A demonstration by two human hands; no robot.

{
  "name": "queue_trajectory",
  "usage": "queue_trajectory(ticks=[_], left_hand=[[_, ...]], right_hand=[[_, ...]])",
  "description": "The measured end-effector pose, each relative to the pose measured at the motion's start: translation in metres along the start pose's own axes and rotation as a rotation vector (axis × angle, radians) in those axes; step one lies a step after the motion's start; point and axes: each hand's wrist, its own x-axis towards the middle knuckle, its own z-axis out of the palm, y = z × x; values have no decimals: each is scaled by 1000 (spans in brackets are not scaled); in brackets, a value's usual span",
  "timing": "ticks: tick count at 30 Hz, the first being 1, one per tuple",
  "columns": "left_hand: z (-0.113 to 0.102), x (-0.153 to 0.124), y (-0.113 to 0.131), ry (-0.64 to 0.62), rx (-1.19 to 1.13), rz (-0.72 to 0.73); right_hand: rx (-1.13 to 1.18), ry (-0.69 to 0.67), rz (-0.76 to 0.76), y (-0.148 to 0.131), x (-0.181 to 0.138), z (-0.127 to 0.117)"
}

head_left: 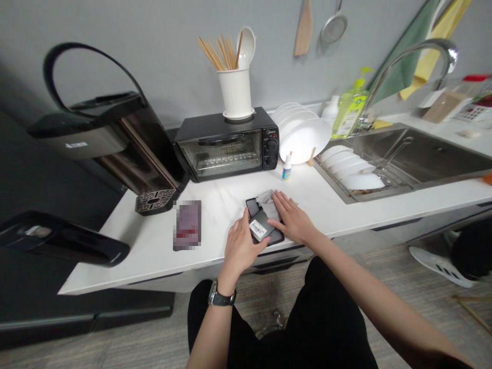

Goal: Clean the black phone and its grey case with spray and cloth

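Note:
My left hand point(241, 246) grips a small dark grey box point(260, 221) with a white barcode label, thumb at the near edge and fingers along the left side. My right hand point(294, 218) has its fingers stretched out together over a crumpled grey cloth or thin wrapper point(269, 200); its thumb touches the box. Beneath the box lies a flat black object point(275, 238), mostly covered, so its kind is unclear. At its upper left shows a small black rectangular piece point(252, 206). A small white spray bottle point(286, 168) stands beyond my right hand.
On the white counter point(154, 261) a pixelated flat item point(187, 224) lies left of my hands. A black water dispenser point(111, 138) stands farther left. Behind are a toaster oven point(226, 148) bearing a utensil holder point(235, 95), white plates point(303, 138), and, to the right, a sink point(434, 154).

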Motion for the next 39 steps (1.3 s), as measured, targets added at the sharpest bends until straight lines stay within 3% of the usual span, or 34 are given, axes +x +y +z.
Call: queue_trajectory(ticks=[5,9,10,14,16,19,20,23,25,30,34,35,39], left_hand=[[1,0,-1,2,-19,24],[1,1,0,5,-16,12],[1,1,-1,2,-13,10],[1,1,-3,-12,9,37],[1,1,-3,-7,14,41],[0,1,-3,2,1,24],[0,1,-3,0,-2,20],[0,1,-2,-9,0,21],[0,1,-2,-6,0,21],[0,2,0,18,-13,9],[0,1,-1,-3,-13,19],[0,1,-1,-4,-14,22],[1,1,-2,20,-9,16]], right_hand=[[61,-87,-257,1,-7,-4],[10,-8,-18,3,-7,-6],[12,-4,-17,0,-8,-6],[101,-109,-271,-13,-10,-4],[87,-105,-209,-8,-7,-5],[12,-18,21,2,-3,-6],[6,-7,22,1,-3,-6],[69,-74,-205,-7,-8,-7],[96,-106,-270,-10,-10,-7],[21,-17,-46,-4,-4,-7],[129,-114,-300,-14,-6,-6],[137,-124,-307,-13,-6,-7],[41,-23,-11,-1,0,-10]])
